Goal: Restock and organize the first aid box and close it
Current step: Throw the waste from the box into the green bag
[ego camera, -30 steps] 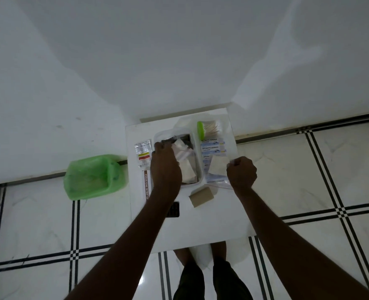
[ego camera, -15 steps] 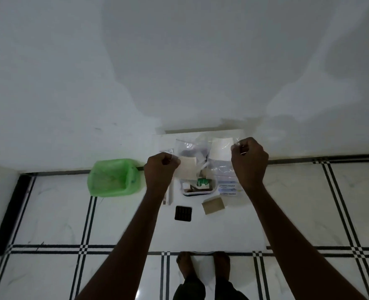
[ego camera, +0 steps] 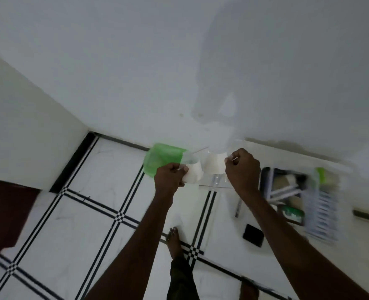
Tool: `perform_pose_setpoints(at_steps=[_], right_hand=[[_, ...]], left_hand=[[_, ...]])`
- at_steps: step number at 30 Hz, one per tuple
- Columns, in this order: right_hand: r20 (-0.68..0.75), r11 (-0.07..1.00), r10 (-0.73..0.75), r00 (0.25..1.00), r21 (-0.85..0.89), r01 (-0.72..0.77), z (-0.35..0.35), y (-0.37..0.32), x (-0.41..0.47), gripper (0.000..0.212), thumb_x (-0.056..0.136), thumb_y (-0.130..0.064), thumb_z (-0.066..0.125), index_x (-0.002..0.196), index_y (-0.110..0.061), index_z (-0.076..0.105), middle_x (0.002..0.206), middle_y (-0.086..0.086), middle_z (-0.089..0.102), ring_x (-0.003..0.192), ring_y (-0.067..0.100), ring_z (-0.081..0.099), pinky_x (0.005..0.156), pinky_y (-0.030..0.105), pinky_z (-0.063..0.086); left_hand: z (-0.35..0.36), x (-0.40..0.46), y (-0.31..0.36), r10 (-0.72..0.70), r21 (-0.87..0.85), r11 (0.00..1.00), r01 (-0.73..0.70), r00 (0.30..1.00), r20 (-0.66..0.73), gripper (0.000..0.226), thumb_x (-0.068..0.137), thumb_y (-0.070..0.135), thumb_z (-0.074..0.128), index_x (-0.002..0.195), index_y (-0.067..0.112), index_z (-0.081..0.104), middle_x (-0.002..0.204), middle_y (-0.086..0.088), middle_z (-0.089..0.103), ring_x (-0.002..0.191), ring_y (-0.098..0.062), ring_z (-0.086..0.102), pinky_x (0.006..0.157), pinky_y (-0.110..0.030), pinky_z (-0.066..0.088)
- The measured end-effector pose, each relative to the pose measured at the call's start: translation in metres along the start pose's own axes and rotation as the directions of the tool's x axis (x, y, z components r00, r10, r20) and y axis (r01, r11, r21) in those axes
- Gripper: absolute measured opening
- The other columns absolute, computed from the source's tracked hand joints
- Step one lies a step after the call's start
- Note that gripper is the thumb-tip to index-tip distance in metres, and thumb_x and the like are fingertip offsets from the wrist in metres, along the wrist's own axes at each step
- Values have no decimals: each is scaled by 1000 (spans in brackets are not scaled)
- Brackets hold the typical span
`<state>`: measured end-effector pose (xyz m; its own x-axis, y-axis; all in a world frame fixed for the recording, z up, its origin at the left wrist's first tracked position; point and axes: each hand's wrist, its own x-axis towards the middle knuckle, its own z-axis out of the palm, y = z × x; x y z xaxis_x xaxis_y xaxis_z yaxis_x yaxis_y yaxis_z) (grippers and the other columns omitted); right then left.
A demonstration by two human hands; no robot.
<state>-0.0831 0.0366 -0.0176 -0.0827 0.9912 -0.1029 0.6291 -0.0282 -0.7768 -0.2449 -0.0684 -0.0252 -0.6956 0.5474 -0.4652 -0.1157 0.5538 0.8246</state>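
- First aid box point(ego camera: 287, 191) sits open on the white table point(ego camera: 226, 226) at about 3 o'clock — its contents are blurred.
- Left hand point(ego camera: 170, 176) pinches one edge of a clear plastic bag point(ego camera: 209, 169); right hand point(ego camera: 242, 169) pinches the other.
- Bag holds pale pads — raised over the floor.
- Green bin point(ego camera: 161, 159) at 11 o'clock of the left hand.

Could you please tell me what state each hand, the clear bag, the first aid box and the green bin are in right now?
Left hand: closed, pinching the bag's left edge.
Right hand: closed, pinching the bag's right edge.
Clear bag: held up between both hands, pale pads inside.
First aid box: open on the table, holding supplies, blurred.
Green bin: open, on the floor by the wall.
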Motion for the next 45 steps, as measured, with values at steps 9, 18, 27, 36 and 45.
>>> perform_pose_setpoints(at_steps=[9, 18, 27, 36, 45], right_hand=[[151, 976, 159, 976, -176, -131, 270, -2, 36, 9, 81, -11, 60, 88, -4, 62, 90, 16, 70, 89, 38, 66, 73, 36, 49], [123, 880, 376, 919, -360, -312, 477, 82, 86, 26, 82, -6, 60, 104, 9, 60, 106, 28, 68, 102, 40, 67, 81, 40, 53], [324, 818, 575, 751, -244, -521, 596, 138, 139, 32, 83, -7, 63, 110, 9, 64, 103, 18, 73, 92, 27, 71, 64, 26, 55], [504, 677, 618, 603, 48, -735, 568, 114, 119, 18, 89, -5, 53, 102, -1, 64, 97, 18, 67, 84, 27, 64, 83, 43, 56], [443, 723, 461, 769, 315, -615, 401, 16, 93, 13, 92, -15, 56, 82, -19, 64, 94, 17, 71, 90, 34, 69, 90, 47, 54]], left_hand=[[-91, 214, -110, -208, 25, 978, 209, 977, -38, 27, 81, -1, 72, 108, -7, 69, 91, -18, 70, 59, -21, 68, 49, -24, 59], [-83, 415, -265, -353, 134, 929, 346, 935, 34, 38, 47, 12, 62, 75, -12, 65, 59, 19, 68, 70, -30, 77, 72, -49, 64], [-34, 505, -306, -471, 92, 882, 462, 865, 176, 10, 91, 1, 59, 89, 11, 57, 102, -10, 61, 87, -21, 65, 77, -32, 63], [-48, 470, -291, -415, -40, 901, 432, 884, 215, 30, 86, 7, 61, 114, -2, 67, 84, -6, 66, 76, -18, 61, 81, -37, 54], [-51, 342, -149, -191, -232, 941, 246, 953, 235, 16, 92, 15, 62, 103, 14, 74, 111, -18, 73, 101, -25, 69, 95, -39, 55]])
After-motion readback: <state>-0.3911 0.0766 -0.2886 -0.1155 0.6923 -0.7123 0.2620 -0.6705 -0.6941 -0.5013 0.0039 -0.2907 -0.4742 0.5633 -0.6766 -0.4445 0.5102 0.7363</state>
